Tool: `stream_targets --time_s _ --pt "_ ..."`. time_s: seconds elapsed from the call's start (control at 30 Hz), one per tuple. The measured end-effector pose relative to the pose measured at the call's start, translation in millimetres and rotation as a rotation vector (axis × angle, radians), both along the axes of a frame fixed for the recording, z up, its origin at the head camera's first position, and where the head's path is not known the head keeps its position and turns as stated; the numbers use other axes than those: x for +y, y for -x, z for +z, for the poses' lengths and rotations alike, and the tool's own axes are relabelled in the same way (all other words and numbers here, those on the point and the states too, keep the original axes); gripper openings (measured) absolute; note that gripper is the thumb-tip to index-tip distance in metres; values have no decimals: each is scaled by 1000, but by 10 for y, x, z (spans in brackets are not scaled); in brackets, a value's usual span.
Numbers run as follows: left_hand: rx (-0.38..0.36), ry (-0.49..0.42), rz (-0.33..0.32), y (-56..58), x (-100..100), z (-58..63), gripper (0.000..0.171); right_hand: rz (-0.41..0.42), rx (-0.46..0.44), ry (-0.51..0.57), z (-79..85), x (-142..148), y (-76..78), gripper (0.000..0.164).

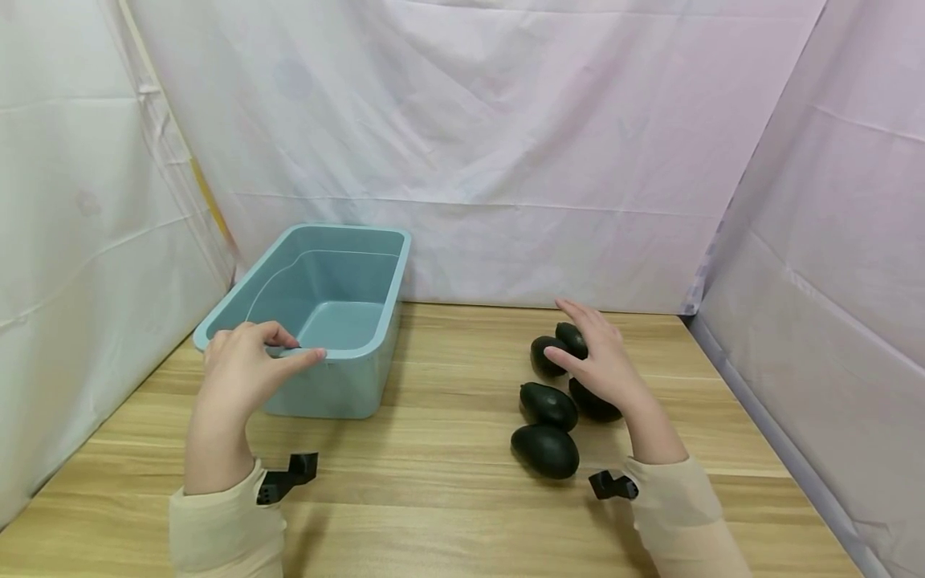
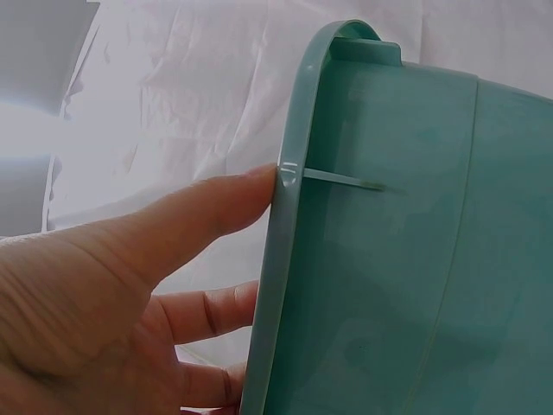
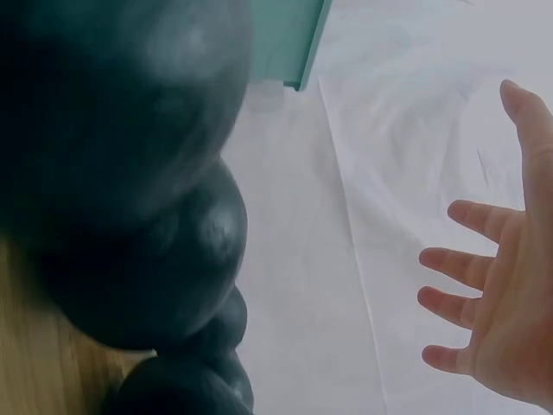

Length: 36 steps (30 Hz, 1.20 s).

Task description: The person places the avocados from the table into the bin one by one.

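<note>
At the left stands a blue-green plastic bin (image 1: 354, 373). My left hand (image 1: 249, 365) holds its near rim; in the left wrist view the thumb (image 2: 212, 205) touches the rim (image 2: 281, 259) and the other fingertips are partly hidden behind it. My right hand (image 1: 600, 357) hovers over several dark avocados at the right, fingers spread and nothing held. The nearest avocado (image 1: 545, 451) touches another avocado (image 1: 549, 406); a third avocado (image 1: 594, 401) lies partly beneath the hand. In the right wrist view, the avocados (image 3: 173, 251) stand apart from the open right hand (image 3: 501, 285).
The wooden table (image 1: 448, 498) carries the bin and the avocados. A white cloth (image 1: 491, 160) hangs behind, and more cloth (image 1: 838, 265) closes off the right side. Small black camera mounts (image 1: 289, 478) sit on both wrists.
</note>
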<state>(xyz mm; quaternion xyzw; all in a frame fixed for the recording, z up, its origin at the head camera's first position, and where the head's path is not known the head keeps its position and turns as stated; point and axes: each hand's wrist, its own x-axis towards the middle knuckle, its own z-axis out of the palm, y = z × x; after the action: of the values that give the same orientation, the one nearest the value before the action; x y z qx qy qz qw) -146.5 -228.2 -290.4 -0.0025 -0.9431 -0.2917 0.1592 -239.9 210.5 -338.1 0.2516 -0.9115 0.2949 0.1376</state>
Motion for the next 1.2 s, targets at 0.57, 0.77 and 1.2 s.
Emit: stream_targets --time_s 0.57,0.77,1.2 --pt "-19 8 -7 15 9 12 44 -33 -81 55 -55 438 3 69" --pt "-3 16 -9 15 -7 4 45 -31 -125 84 -52 599 38 68" --pt "-14 16 -14 17 -14 12 46 -3 -231 85 -149 835 84 66"
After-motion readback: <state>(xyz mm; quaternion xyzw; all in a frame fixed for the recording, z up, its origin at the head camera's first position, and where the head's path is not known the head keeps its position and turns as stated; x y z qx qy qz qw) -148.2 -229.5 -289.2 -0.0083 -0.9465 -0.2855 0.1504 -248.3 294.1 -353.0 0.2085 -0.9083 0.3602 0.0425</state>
